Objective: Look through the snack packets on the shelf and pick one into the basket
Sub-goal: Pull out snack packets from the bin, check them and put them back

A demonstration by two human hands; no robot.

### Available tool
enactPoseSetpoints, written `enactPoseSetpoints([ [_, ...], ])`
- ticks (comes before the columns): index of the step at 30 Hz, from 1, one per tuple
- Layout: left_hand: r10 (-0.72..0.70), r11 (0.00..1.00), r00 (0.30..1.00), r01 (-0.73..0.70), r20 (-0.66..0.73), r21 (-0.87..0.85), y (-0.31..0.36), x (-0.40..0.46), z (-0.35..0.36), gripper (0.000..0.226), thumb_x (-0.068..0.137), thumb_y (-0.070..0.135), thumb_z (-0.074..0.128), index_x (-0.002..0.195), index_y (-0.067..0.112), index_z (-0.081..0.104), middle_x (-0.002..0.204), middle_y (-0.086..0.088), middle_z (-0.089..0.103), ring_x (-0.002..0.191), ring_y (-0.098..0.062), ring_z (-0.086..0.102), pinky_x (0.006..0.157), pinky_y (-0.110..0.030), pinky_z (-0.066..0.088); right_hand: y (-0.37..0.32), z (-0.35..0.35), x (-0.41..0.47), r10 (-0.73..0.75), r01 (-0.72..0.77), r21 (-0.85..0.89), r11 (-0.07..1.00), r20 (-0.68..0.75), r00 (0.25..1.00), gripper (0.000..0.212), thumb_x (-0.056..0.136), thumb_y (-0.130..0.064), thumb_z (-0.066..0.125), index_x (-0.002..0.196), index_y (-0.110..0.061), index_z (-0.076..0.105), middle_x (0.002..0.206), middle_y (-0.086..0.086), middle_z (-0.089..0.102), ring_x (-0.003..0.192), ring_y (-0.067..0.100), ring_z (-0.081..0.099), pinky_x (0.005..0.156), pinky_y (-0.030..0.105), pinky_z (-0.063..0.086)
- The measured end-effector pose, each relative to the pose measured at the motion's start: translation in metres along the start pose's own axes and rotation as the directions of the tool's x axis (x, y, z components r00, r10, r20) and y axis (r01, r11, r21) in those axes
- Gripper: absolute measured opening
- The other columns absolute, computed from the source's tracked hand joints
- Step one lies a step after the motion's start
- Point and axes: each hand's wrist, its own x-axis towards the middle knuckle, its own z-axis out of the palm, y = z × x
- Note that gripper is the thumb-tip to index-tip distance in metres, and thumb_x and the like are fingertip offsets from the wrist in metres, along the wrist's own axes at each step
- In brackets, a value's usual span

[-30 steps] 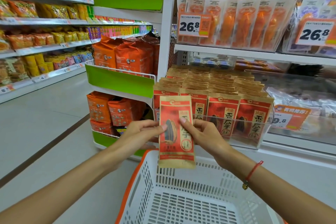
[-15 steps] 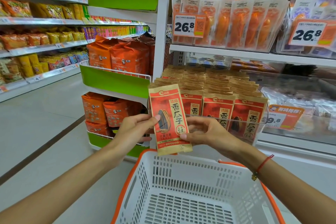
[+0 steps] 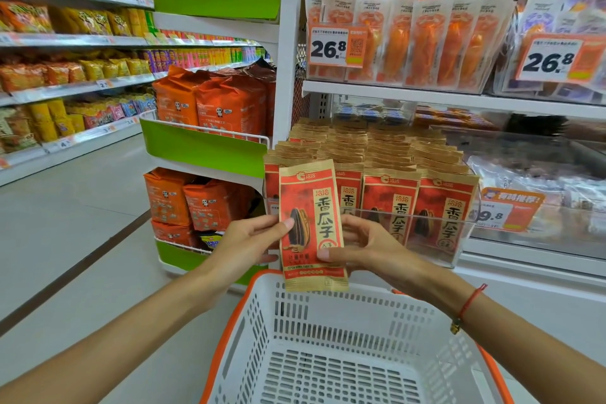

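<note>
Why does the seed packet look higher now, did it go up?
Yes. The sunflower seed packet rose against the white basket rim: earlier it hung well below the rim, now only its bottom edge overlaps it.

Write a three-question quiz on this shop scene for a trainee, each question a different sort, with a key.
1. True or false: the sunflower seed packet already lies inside the white basket.
2. Which hands grip the packet? A) the left hand only B) the right hand only C) both hands
3. Fill in: the orange price tag on the shelf above the seed packets reads ____.

Key:
1. False: it is held upright just above the basket's far rim.
2. C: the left hand pinches its left edge and the right hand holds its right edge.
3. 26.8
</note>
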Motion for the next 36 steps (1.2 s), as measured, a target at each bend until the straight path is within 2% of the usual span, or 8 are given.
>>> enactPoseSetpoints([
  [6, -0.047, 0.997, 0.994, 0.053, -0.095, 0.056, -0.010, -0.002, 0.004, 0.033, 0.090, 0.031, 0.066, 0.122, 0.027, 0.062, 0.112, 0.006, 0.066, 0.099, -0.003, 0.064, 0.066, -0.016, 0.052, 0.002, 0.007, 0.002, 0.102, -0.116, 0.128, 0.985, 0.113, 0.988, 0.052, 0.080, -0.003, 0.072, 0.128, -0.010, 0.052, 0.116, 0.012, 0.070, 0.108, 0.028, 0.067, 0.093, 0.037, 0.053],
  [13, 0.035, 0.992, 0.996, -0.024, -0.086, 0.125, -0.012, 0.000, 0.003, 0.040, 0.088, 0.030, 0.068, 0.127, 0.031, 0.057, 0.111, 0.008, 0.069, 0.098, -0.006, 0.067, 0.073, -0.019, 0.054, 0.001, 0.015, 0.000, 0.147, -0.148, -0.004, 0.989, 0.143, 0.979, 0.048, 0.082, -0.001, 0.071, 0.124, -0.018, 0.053, 0.116, 0.009, 0.070, 0.108, 0.023, 0.067, 0.099, 0.039, 0.051],
  [16, 0.065, 0.994, 0.985, -0.049, -0.161, 0.098, -0.011, 0.001, 0.005, 0.024, 0.089, 0.025, 0.069, 0.111, 0.025, 0.059, 0.110, 0.013, 0.066, 0.103, -0.005, 0.064, 0.077, -0.015, 0.047, -0.001, 0.023, 0.000, 0.112, -0.104, -0.177, 0.979, 0.034, 0.993, 0.058, 0.076, -0.009, 0.080, 0.123, -0.006, 0.047, 0.103, 0.012, 0.068, 0.083, 0.017, 0.070, 0.084, 0.037, 0.057],
  [19, 0.120, 0.982, 0.978, -0.091, -0.173, 0.168, -0.003, -0.003, 0.010, 0.024, 0.086, 0.052, 0.057, 0.103, 0.035, 0.058, 0.108, 0.016, 0.063, 0.103, 0.001, 0.058, 0.087, -0.023, 0.047, -0.001, 0.030, 0.004, 0.026, -0.057, -0.335, 0.941, -0.095, 0.995, 0.056, 0.072, -0.019, 0.085, 0.103, -0.011, 0.039, 0.087, 0.004, 0.059, 0.054, 0.002, 0.056, 0.054, 0.019, 0.048],
  [22, 0.153, 0.984, 0.986, -0.145, -0.067, 0.107, 0.007, -0.009, 0.017, 0.038, 0.069, 0.063, 0.057, 0.097, 0.038, 0.061, 0.096, 0.019, 0.069, 0.097, 0.001, 0.064, 0.084, -0.027, 0.054, 0.005, 0.032, 0.010, -0.116, -0.002, -0.488, 0.873, -0.211, 0.971, 0.067, 0.061, -0.036, 0.090, 0.096, -0.015, 0.036, 0.089, 0.006, 0.053, 0.070, 0.014, 0.049, 0.060, 0.026, 0.042],
  [26, 0.168, 0.979, 0.986, -0.169, 0.018, 0.117, 0.006, -0.010, 0.017, 0.022, 0.080, 0.038, 0.071, 0.100, 0.041, 0.063, 0.096, 0.020, 0.071, 0.094, 0.002, 0.067, 0.079, -0.022, 0.057, 0.011, 0.031, 0.013, -0.216, 0.071, -0.513, 0.855, -0.228, 0.949, 0.076, 0.057, -0.044, 0.090, 0.101, -0.020, 0.033, 0.103, 0.004, 0.053, 0.087, 0.017, 0.054, 0.072, 0.032, 0.050],
  [31, 0.103, 0.986, 0.993, -0.110, 0.057, 0.122, 0.001, -0.007, 0.003, 0.020, 0.095, 0.024, 0.059, 0.108, 0.038, 0.066, 0.111, 0.014, 0.071, 0.103, -0.007, 0.068, 0.094, -0.036, 0.054, 0.006, 0.027, 0.008, -0.228, 0.099, -0.517, 0.850, -0.192, 0.954, 0.104, 0.057, -0.047, 0.089, 0.138, -0.023, 0.027, 0.129, -0.007, 0.047, 0.117, 0.006, 0.049, 0.098, 0.027, 0.045],
  [36, -0.004, 0.999, 1.000, 0.004, 0.020, 0.038, -0.006, -0.006, -0.011, 0.027, 0.097, 0.022, 0.055, 0.124, 0.026, 0.054, 0.105, 0.009, 0.073, 0.092, -0.008, 0.072, 0.072, -0.021, 0.058, -0.003, 0.018, 0.003, -0.279, 0.092, -0.587, 0.804, -0.236, 0.931, 0.069, 0.072, -0.047, 0.079, 0.130, -0.026, 0.048, 0.100, -0.021, 0.055, 0.083, -0.007, 0.054, 0.069, 0.013, 0.042],
])
